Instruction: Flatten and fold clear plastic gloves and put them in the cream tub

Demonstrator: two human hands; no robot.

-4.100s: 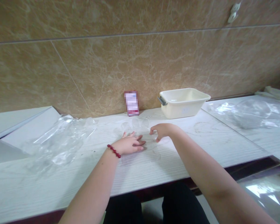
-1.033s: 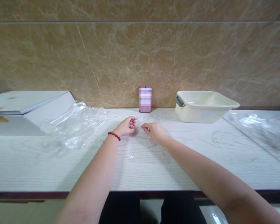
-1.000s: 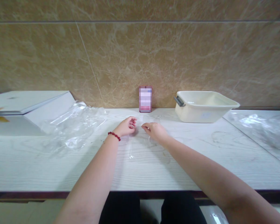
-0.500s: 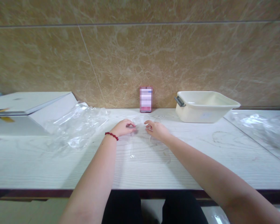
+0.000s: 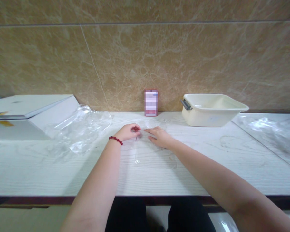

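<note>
A thin clear plastic bag (image 5: 147, 156) lies flat on the table in front of me, its outline faint against the pale wood grain. My left hand (image 5: 130, 131), with a red bead bracelet (image 5: 115, 140) at the wrist, is curled at the bag's upper left part, fingertips and thumb pinched on the film. Across from it, my right hand (image 5: 159, 137) rests over the upper right part of the bag. Its fingers stretch toward the left hand and its thumb sits apart, so it is open.
A phone (image 5: 151, 103) leans upright on the marbled wall. Right of it stands a cream plastic bin (image 5: 207, 116) with a grey handle. At left are a white box (image 5: 50, 116) and crumpled clear plastic bags (image 5: 83, 129); more clear plastic (image 5: 275, 132) lies far right.
My right hand's fingers have straightened and reached left, closer to my left hand, from a curled pose. The left hand has barely moved.
</note>
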